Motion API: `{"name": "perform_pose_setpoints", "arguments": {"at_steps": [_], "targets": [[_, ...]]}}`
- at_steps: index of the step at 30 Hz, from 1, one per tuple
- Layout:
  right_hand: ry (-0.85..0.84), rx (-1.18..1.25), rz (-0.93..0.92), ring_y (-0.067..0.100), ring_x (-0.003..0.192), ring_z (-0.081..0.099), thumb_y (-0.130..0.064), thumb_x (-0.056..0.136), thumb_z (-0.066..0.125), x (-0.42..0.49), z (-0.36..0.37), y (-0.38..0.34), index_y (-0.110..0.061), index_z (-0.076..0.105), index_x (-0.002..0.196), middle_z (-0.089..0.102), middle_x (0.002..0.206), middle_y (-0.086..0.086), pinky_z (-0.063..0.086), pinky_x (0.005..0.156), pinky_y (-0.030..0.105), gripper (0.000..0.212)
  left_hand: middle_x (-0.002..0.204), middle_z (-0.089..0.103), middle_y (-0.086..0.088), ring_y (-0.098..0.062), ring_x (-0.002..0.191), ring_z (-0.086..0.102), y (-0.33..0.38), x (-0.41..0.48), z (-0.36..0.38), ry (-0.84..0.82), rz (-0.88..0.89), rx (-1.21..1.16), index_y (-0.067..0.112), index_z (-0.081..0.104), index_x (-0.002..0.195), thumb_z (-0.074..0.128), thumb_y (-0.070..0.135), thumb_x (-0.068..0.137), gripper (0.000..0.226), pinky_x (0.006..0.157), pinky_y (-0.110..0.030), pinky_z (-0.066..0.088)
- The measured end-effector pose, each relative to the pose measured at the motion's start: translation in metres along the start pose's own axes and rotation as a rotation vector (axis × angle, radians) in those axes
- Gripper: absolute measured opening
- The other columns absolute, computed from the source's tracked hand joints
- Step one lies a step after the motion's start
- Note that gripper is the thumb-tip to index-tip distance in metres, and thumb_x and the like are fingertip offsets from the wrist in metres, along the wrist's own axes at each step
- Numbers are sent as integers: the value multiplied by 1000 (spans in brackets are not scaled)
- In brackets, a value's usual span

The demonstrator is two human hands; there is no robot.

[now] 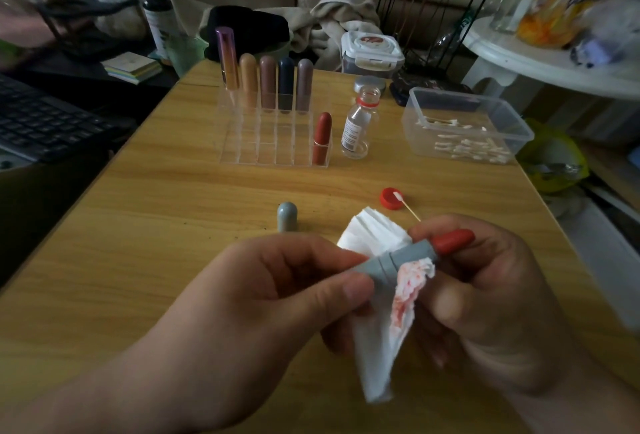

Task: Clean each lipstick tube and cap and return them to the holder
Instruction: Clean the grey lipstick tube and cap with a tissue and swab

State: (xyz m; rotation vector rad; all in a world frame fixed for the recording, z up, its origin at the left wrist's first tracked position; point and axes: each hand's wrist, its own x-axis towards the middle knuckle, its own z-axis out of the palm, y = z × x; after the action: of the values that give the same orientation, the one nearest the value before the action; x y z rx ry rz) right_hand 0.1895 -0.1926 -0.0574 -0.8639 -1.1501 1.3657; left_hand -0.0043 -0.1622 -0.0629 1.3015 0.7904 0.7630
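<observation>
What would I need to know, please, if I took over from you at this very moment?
Left hand: grips the grey lipstick tube by its base, red stick extended.
Right hand: holds the red-stained tissue against the tube.
Grey cap: stands on the table, off the tube.
Holder: six capped lipsticks stand in it; whether they are cleaned, I cannot tell.
Left to do: finish wiping this tube, clean its cap, close it, return it to the holder.
</observation>
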Motion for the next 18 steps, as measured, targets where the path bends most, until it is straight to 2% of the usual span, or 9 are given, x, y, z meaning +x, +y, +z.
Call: {"name": "perform_pose_setpoints", "arguments": {"at_steps": [2, 3, 5, 7, 10, 12, 15, 18], "targets": [[0, 6, 12, 10, 31, 52, -36, 56, 93, 0, 0, 0, -11, 73, 80, 63, 51, 4, 46, 36, 21, 39, 81, 77, -4, -20, 75, 74, -4, -5, 1, 170, 112, 179, 25, 76, 87, 92, 29, 64, 28, 71, -30, 60], [5, 0, 15, 10, 31, 51, -32, 54, 94, 1, 0, -1, -11, 73, 79, 62, 50, 4, 46, 36, 21, 38, 83, 77, -2, -22, 78, 74, -5, -7, 2, 232, 197, 303, 29, 75, 88, 91, 35, 60, 33, 74, -37, 60], [24, -24, 13, 11, 29, 50, -13, 56, 87, 0, 1, -2, -12, 72, 77, 61, 49, 4, 45, 34, 22, 25, 85, 75, -1, -23, 78, 73, -4, -10, 4, 280, 306, 443, 32, 73, 89, 84, 42, 60, 33, 75, -42, 59], [51, -37, 21, 12, 27, 48, -9, 58, 76, -2, 1, -4, -14, 72, 73, 60, 47, 5, 44, 33, 21, 16, 84, 76, -3, -22, 75, 73, -3, -9, 3, 202, 212, 301, 27, 73, 90, 83, 40, 61, 33, 71, -37, 60], [98, -64, 31, 15, 27, 48, -10, 53, 76, -4, 3, -3, -14, 72, 72, 59, 46, 8, 43, 32, 22, 20, 80, 73, -14, -27, 63, 67, 1, 0, -2, -110, -80, -140, 9, 73, 90, 76, 30, 76, 26, 61, -30, 56], [109, -85, 23, 15, 28, 49, -10, 53, 76, -4, 3, -2, -15, 72, 73, 59, 46, 7, 43, 33, 21, 21, 79, 69, -19, -27, 59, 64, 0, 3, -2, -238, -145, -285, -1, 70, 91, 69, 25, 86, 27, 58, -32, 55], [29, -99, 39, 17, 30, 51, -5, 58, 77, -4, -1, -5, -11, 70, 75, 61, 50, 13, 46, 35, 24, 19, 74, 71, -18, -25, 56, 66, -3, 2, 0, -159, -71, -306, 2, 74, 90, 80, 22, 78, 24, 56, -30, 55], [-4, -133, 57, 20, 31, 50, -5, 57, 77, -3, -3, -9, -10, 69, 73, 62, 52, 16, 47, 35, 26, 18, 70, 75, -10, -21, 58, 72, -4, -6, 7, 75, 93, -37, 16, 78, 88, 89, 20, 62, 29, 59, -24, 57]]}}
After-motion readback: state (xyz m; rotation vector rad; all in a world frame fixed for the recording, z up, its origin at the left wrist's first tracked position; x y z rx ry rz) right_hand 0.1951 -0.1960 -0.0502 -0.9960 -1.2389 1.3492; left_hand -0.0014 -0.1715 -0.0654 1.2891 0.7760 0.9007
